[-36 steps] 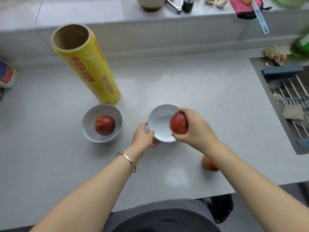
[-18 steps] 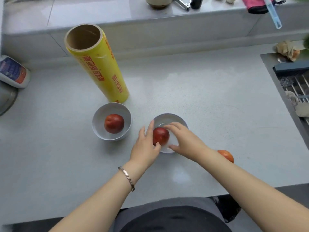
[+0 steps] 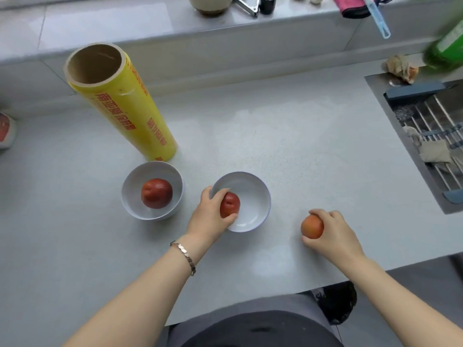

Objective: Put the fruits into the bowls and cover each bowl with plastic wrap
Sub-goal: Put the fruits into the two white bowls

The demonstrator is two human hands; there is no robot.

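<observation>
A: From the head view, where is everything relative to the plastic wrap roll (image 3: 120,103)?

B: Just in front of its base sits the left bowl (image 3: 151,190) with a red fruit (image 3: 156,193) inside. To the right of that, the second bowl (image 3: 246,201) holds another red fruit (image 3: 230,204), gripped by the left hand (image 3: 211,214) at the bowl's near-left rim.

A: And the right hand (image 3: 330,232)?

B: Farther right, on the countertop (image 3: 288,136), it is wrapped around an orange fruit (image 3: 312,226), well apart from the roll.
</observation>
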